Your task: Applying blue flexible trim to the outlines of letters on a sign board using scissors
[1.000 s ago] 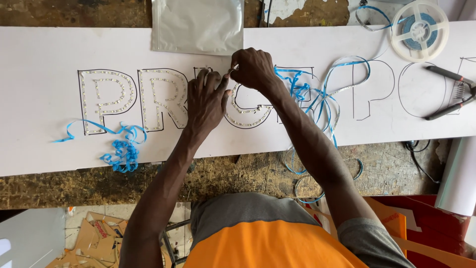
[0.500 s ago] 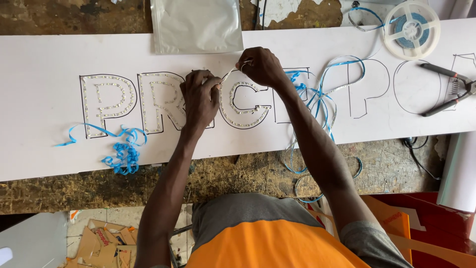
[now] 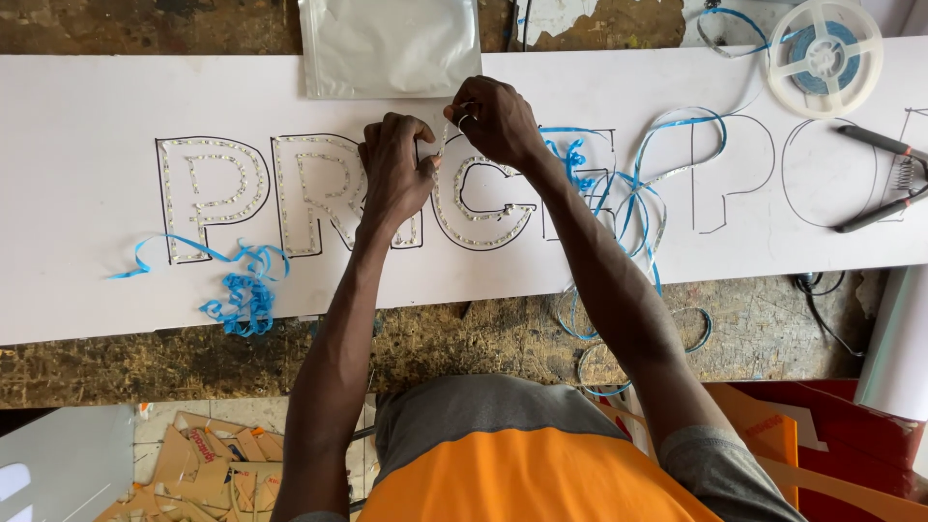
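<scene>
Left hand point(image 3: 394, 172) and right hand point(image 3: 495, 118) — both now raised slightly — pinch the LED strip point(image 3: 447, 135) above the white sign board point(image 3: 87, 116), grips closed.

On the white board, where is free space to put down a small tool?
The white board is bare left of the first outlined letter, and along its lower edge under the right-hand letters. It is crowded around both hands, the blue strip tangle, the reel and the pliers.
</scene>
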